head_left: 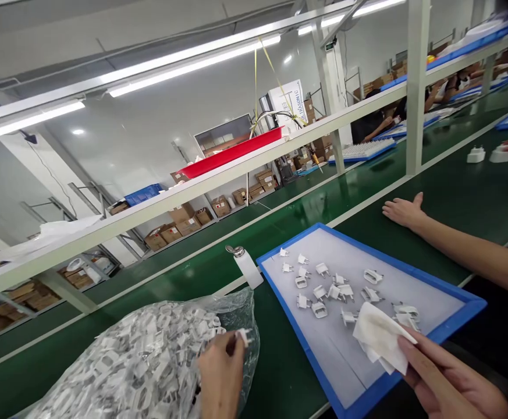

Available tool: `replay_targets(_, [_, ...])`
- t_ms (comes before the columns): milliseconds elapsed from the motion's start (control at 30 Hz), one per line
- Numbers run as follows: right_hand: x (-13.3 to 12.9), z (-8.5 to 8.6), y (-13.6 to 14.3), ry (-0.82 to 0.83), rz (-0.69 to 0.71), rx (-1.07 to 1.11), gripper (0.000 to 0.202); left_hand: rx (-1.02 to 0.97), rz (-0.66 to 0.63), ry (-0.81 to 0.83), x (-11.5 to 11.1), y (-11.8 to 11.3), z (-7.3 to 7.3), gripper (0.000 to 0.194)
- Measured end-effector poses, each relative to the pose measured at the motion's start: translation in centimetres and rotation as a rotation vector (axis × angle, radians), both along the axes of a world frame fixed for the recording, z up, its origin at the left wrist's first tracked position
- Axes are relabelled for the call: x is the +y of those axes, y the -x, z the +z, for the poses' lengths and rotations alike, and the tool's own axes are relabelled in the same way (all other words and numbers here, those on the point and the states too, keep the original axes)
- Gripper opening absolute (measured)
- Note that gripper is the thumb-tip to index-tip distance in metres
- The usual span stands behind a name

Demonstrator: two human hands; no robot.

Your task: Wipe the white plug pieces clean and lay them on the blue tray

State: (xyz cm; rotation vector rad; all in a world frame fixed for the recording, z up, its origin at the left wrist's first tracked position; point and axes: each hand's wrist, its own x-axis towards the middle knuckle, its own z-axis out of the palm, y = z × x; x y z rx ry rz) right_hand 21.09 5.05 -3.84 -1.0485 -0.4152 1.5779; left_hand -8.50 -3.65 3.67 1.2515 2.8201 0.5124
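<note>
A small white plastic plug adapter (245,336) is pinched between the fingertips of the left hand (221,372), just above the clear plastic bag of like white parts (140,361). A folded white wiping cloth (380,340) is gripped by the right hand (450,381) over the near corner of the blue-rimmed tray with a pale foam liner (463,317), where more adapters (323,288) lie scattered. The picking-up step appears to be in hand; wiping the part with the cloth and setting it on the tray would be called for. Another person's hand (404,210) rests flat on the green belt (454,192).

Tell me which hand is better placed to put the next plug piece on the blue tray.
Left, most likely. The left hand already pinches a white plug piece at the plastic bag, beside the blue tray. The right hand is busy holding a white cloth at the tray's near edge.
</note>
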Motion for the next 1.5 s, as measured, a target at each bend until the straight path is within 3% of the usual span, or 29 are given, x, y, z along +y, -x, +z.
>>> replay_targets(133, [-0.9, 0.1, 1.1, 0.038, 0.193, 0.095, 0.068, -0.179, -0.074, 0.035, 0.3, -2.8, -1.8, 0.024])
replay_targets(233, [-2.3, -0.1, 2.3, 0.044, 0.283, 0.113, 0.066, -0.228, -0.134, 0.075, 0.3, -3.4, -3.1, 0.03])
replay_targets(333, [-3.9, -0.4, 3.4, -0.021, 0.383, 0.137, 0.059, -0.244, -0.192, 0.065, -0.6, -2.8, -3.5, 0.041])
replay_targets(467, [-5.4, -0.1, 5.1, -0.09, 0.508, 0.207, 0.051, -0.324, -0.325, -0.017, -2.5, -1.0, -4.2, 0.07])
replay_targets(567, [-6.3, 0.2, 6.7, -0.181, 0.585, 0.191, 0.055, -0.39, -0.475, -0.035, -3.4, 0.0, -5.4, 0.061])
replay_targets(700, [-7.8, -0.4, 9.2, -0.271, 0.51, -0.012, 0.067, -0.349, -0.558, -0.131, -3.5, 0.2, -7.4, 0.033])
replay_targets(833, [-8.7, -2.2, 11.0, -0.428, 0.348, -0.498, 0.053, -0.339, -0.56, -0.209, -3.6, 0.4, -8.9, 0.034])
replay_targets(933, [-8.2, -3.9, 11.9, -0.843, 0.211, -0.936, 0.043, -0.326, -0.616, -0.263, -3.8, 0.6, -9.8, 0.033])
replay_targets(1000, [-7.6, -5.0, 12.7, -1.157, 0.255, -1.188, 0.057, -0.295, -0.628, -0.328, -4.0, 0.5, -10.4, 0.029])
replay_targets(1067, [-7.1, -6.0, 13.5, -1.334, 0.345, -1.332, 0.076, -0.254, -0.601, -0.393, -4.0, 0.1, -10.8, 0.026])
replay_targets(1167, [-7.3, -7.1, 14.2, -1.393, 0.398, -1.362, 0.092, -0.193, -0.579, -0.425, -4.0, -0.6, -11.0, 0.028])
replay_targets(1300, [-8.9, -7.8, 14.1, -1.367, 0.406, -1.379, 0.088, -0.115, -0.651, -0.385, -4.0, -0.6, -10.4, 0.035])
replay_targets(1433, [-9.1, -6.9, 13.6, -1.319, 0.463, -1.329, 0.087, -0.109, -0.724, -0.361, -4.1, -0.2, -10.1, 0.039])
replay_targets(1500, [-8.3, -5.7, 13.6, -1.317, 0.521, -1.301, 0.075, -0.137, -0.712, -0.377, -4.1, -0.4, -10.3, 0.039])
